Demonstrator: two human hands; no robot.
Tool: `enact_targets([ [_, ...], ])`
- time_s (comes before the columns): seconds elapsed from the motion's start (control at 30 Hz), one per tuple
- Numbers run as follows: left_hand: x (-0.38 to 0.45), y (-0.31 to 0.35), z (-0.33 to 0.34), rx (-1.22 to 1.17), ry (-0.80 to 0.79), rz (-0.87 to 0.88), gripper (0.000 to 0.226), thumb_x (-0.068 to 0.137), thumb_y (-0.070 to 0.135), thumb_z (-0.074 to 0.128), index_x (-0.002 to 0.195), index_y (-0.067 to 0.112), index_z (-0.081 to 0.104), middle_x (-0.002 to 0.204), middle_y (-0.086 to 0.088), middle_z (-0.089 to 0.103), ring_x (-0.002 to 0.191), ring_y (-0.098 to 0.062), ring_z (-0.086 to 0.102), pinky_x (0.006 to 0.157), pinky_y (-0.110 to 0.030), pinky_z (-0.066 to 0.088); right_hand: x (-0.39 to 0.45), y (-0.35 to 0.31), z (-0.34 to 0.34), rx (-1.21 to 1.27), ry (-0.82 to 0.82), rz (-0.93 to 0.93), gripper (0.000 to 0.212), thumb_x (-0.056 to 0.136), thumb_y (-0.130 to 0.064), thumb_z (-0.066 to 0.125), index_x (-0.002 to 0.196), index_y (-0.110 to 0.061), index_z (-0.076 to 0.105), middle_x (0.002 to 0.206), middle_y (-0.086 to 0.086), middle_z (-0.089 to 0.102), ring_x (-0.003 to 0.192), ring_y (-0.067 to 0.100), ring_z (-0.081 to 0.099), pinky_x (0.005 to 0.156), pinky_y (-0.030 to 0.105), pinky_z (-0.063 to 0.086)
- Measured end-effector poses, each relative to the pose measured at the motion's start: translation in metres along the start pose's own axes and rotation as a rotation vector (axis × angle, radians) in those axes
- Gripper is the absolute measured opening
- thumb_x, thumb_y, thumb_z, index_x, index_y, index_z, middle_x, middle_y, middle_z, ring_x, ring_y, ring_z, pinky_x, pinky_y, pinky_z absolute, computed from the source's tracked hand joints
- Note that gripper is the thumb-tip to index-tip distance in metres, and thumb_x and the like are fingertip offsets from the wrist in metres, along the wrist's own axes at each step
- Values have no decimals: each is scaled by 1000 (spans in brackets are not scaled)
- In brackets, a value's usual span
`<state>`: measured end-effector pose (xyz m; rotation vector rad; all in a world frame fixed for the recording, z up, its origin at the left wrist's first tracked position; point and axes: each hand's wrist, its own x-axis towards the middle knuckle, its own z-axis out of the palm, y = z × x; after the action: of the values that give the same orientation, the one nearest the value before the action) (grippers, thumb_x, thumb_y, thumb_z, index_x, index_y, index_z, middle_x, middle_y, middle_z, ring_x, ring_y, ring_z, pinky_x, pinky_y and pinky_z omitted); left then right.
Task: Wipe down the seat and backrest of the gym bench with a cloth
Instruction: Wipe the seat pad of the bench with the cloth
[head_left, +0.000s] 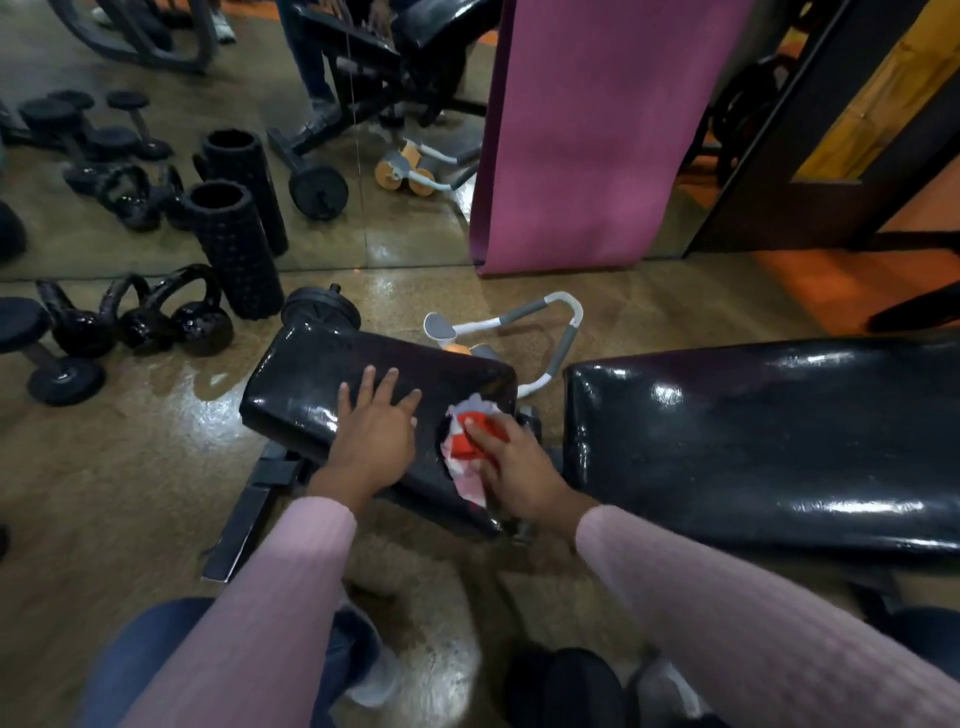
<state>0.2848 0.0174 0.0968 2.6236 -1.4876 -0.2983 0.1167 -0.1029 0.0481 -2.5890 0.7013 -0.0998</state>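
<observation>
The gym bench has a black glossy seat pad (306, 384) in the middle of the view and a longer black backrest pad (753, 441) to its right, with a gap between them. My left hand (376, 431) lies flat on the seat, fingers spread, holding nothing. My right hand (514, 467) presses a red and white cloth (465, 441) onto the seat's right end, near the gap. Pink sleeves cover both my forearms.
Kettlebells (156, 317), dumbbells (62, 379) and a black foam roller (234, 249) stand at the left by a wall mirror. A purple mat (587, 130) leans on the wall. A grey and white ab roller (519, 332) lies behind the seat. The bench's base bar (244, 519) is on the floor.
</observation>
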Motion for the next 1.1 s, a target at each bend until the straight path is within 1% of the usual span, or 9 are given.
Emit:
enact_targets([
  [0.07, -2, 2, -1, 3, -2, 9, 49, 97, 28, 34, 146, 26, 29, 160, -8, 8, 146, -32, -4, 116, -55, 0, 12, -23, 2, -43, 10, 49, 53, 94, -32, 47, 146, -30, 34, 153, 11, 26, 133, 42, 29, 114, 45, 25],
  [0.23, -1, 1, -5, -3, -31, 1, 51, 96, 29, 36, 146, 29, 29, 160, -6, 5, 146, -32, -7, 116, -55, -1, -14, -40, 11, -188, -36, -186, 62, 87, -48, 37, 147, -33, 26, 153, 9, 27, 138, 38, 23, 115, 51, 22],
  [0.37, -2, 1, -4, -28, -34, 2, 48, 97, 25, 34, 145, 30, 31, 160, -8, 6, 146, -32, -6, 115, -55, -1, -37, -11, 15, 32, 31, -4, 52, 96, -35, 45, 146, -36, 30, 154, 3, 24, 137, 31, 27, 114, 48, 28],
  [0.47, -3, 1, -4, -5, -24, 17, 49, 97, 25, 34, 145, 30, 29, 160, -8, 5, 146, -34, -6, 115, -56, -1, -7, -13, 13, 36, 51, 112, 51, 96, -34, 46, 145, -35, 32, 153, 4, 25, 134, 32, 31, 112, 47, 31],
  [0.57, -2, 1, -7, 16, -27, 10, 49, 97, 27, 34, 146, 30, 28, 160, -8, 5, 146, -33, -7, 115, -56, -1, 11, -32, 7, 8, 73, 96, 53, 94, -29, 46, 146, -30, 34, 152, 10, 28, 133, 38, 29, 114, 45, 27],
  [0.7, 2, 8, -9, 20, -57, -6, 48, 98, 29, 32, 146, 31, 27, 160, -9, 2, 145, -36, -8, 114, -59, -1, -32, -37, 10, -49, 13, -97, 60, 88, -37, 42, 146, -33, 31, 152, 9, 28, 138, 37, 24, 116, 49, 23],
  [0.87, 2, 13, -6, 64, -105, -34, 49, 99, 30, 33, 147, 33, 23, 160, -10, -2, 144, -40, -10, 112, -63, -2, -36, 4, 12, 133, 20, 50, 52, 90, -41, 39, 141, -33, 41, 148, 5, 32, 128, 30, 42, 112, 41, 33],
  [0.97, 3, 15, -6, 92, -102, -44, 54, 97, 32, 40, 147, 36, 20, 160, -10, -4, 144, -41, -12, 111, -63, -3, 0, -4, 4, 105, 41, 134, 53, 93, -26, 49, 145, -28, 37, 150, 10, 29, 131, 33, 39, 113, 36, 29],
  [1.1, 5, 18, -9, 80, -92, -58, 51, 96, 28, 40, 145, 37, 27, 159, -10, 2, 143, -43, -9, 111, -65, -1, -3, -30, 2, -20, 21, -28, 59, 91, -23, 53, 146, -26, 34, 151, 14, 31, 136, 39, 29, 116, 43, 23],
])
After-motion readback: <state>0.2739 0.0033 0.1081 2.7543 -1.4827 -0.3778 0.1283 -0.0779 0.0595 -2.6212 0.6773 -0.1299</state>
